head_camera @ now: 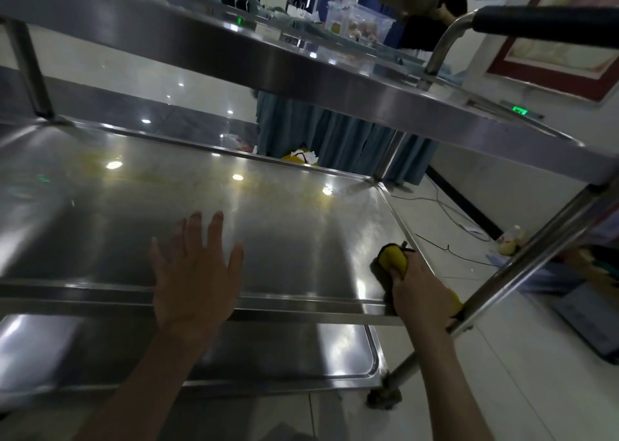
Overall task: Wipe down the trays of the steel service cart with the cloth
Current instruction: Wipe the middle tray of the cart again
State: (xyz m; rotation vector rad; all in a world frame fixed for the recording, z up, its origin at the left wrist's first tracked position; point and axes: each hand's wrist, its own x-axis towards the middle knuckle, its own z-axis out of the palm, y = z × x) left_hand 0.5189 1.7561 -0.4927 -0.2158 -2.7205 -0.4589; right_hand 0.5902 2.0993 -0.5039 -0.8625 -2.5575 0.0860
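The steel service cart has three trays. The middle tray (100, 206) fills the centre of the view, under the top tray (301, 72) and above the bottom tray (301, 353). My left hand (196, 273) hovers flat with fingers spread over the middle tray's front edge, holding nothing. My right hand (418, 293) presses a yellow and dark cloth (393, 258) onto the middle tray's near right corner, beside the rim. Part of the cloth is hidden under my palm.
A slanted cart post (522, 263) stands just right of my right hand, and the black-gripped handle (542, 22) is above. Cables (452, 249) lie on the pale floor to the right. A table with blue skirting (335, 139) stands behind the cart, with people beyond.
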